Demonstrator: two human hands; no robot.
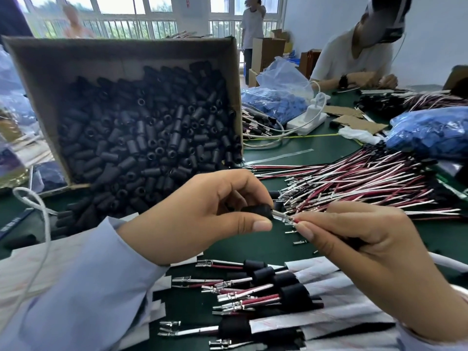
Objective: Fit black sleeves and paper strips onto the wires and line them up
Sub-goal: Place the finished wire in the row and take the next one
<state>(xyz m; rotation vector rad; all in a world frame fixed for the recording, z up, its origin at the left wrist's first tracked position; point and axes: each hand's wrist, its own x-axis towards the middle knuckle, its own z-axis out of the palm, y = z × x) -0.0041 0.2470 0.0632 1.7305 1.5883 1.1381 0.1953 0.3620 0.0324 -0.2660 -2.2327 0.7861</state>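
Note:
My left hand [202, 214] pinches a black sleeve [255, 211] between thumb and fingers. My right hand [359, 239] pinches a red and white wire [296, 220] just behind its metal terminals, whose tips sit at the sleeve's mouth. Below my hands lies a row of finished wires [253, 297], each with a black sleeve and a white paper strip [326, 317]. A tilted cardboard box [126, 54] full of black sleeves stands behind my left hand, spilling some onto the green table.
A heap of loose red and white wires [354, 183] spreads at the right. Bags of blue parts [276, 102] and a white power strip [307, 122] lie further back. A person in white works at the far right [354, 59]. A white cord [38, 224] hangs at my left.

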